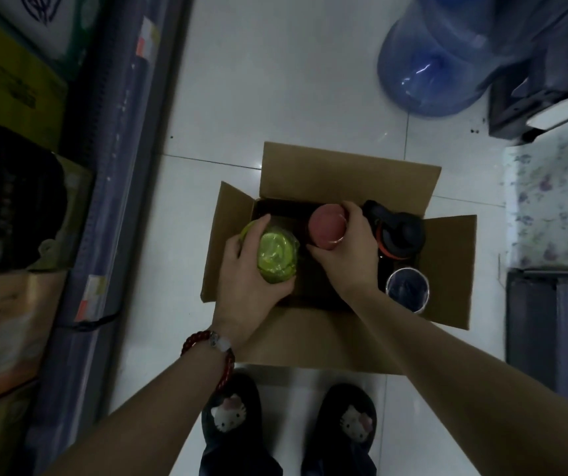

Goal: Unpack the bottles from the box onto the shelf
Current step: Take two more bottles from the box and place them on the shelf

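An open cardboard box (pixel 344 170) stands on the white tiled floor in front of my feet. My left hand (pixel 248 286) grips a green-lidded bottle (pixel 277 257) at the box's left side, above its left flap. Around a pink-lidded bottle (pixel 327 226) in the middle of the box closes my right hand (pixel 348 255). A dark bottle with a black and orange cap (pixel 399 235) stands at the box's right. In front of it stands a dark bottle with a silver rim (pixel 407 290). The shelf (pixel 111 173) runs along the left.
Cartons and a dark bag fill the shelf at the left. A big blue water jug (pixel 437 60) lies on the floor at the back right. A flowered cloth (pixel 557 197) and grey furniture (pixel 554 331) stand at the right. My slippers (pixel 289 427) are just behind the box.
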